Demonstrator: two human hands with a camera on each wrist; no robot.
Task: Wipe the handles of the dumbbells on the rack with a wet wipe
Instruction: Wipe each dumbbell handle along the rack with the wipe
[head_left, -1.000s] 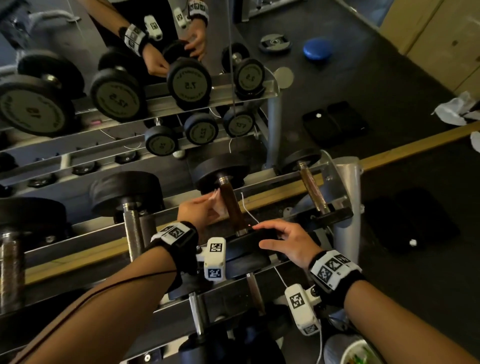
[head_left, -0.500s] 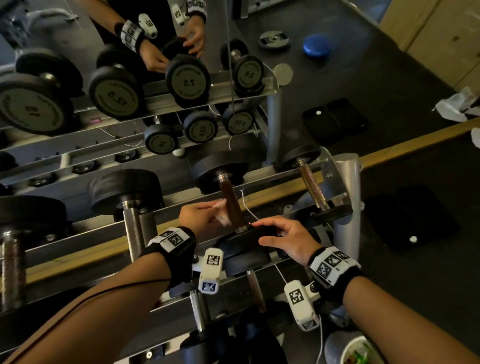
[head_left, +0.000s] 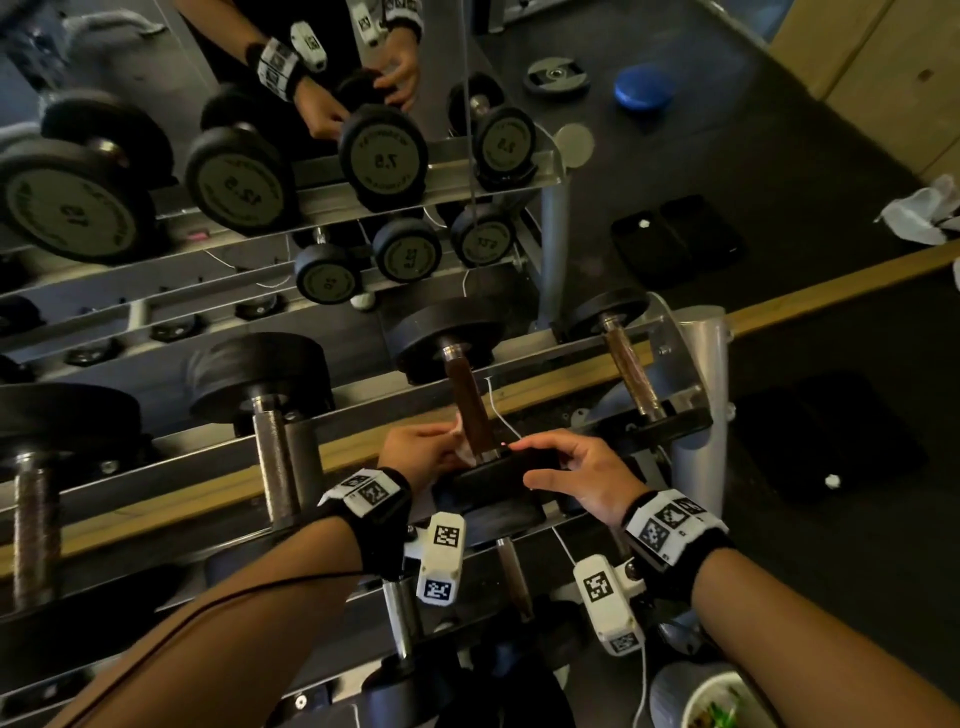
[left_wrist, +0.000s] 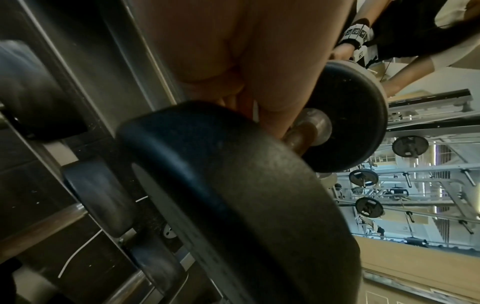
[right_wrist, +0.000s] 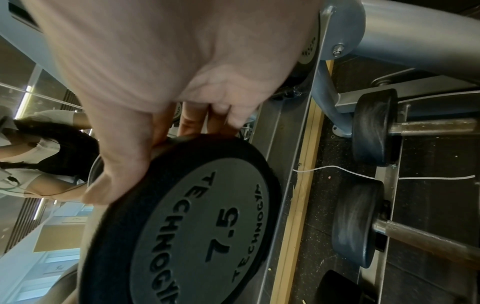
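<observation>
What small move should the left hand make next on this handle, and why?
Probably slide the wipe up the handle toward the far weight. The left hand holds the wipe at the handle's near end, and the part beyond it is uncovered. The right hand grips the near weight, which should steady it.

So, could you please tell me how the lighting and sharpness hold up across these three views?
Head view: dim, fairly sharp, wide-angle bending; left hand presses the wet wipe to the handle. Left wrist view: near weight head blurred, background bright. Right wrist view: right hand soft and pale, the 7.5 marking readable.
</observation>
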